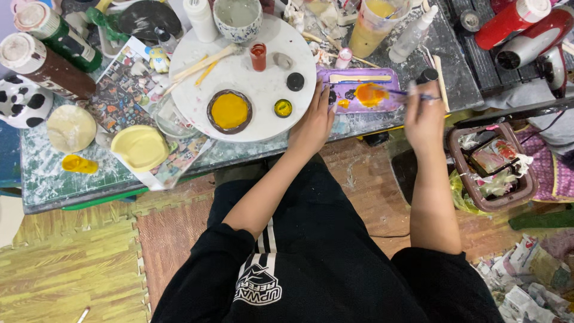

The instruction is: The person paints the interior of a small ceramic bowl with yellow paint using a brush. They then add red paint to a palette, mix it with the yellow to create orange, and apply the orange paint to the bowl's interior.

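My right hand (423, 115) holds a thin paintbrush (394, 93) whose tip is in a blob of orange-yellow paint on a purple rectangular palette (382, 106). My left hand (315, 122) rests flat at the near edge of a round white turntable (251, 75), its fingers touching the palette's left end. On the turntable sit a small dark dish painted yellow inside (229, 111), a small yellow-filled cap (283, 108), a black cap (295, 81) and a small red paint bottle (258, 57).
A paint-spattered table (54, 173) carries a speckled cup (238, 19), a jar of yellowish water (372, 24), paint bottles (45, 66), a pale yellow lid (140, 148) and a panda figure (21, 103). A brown basket of stained rags (495, 167) stands on the floor at right.
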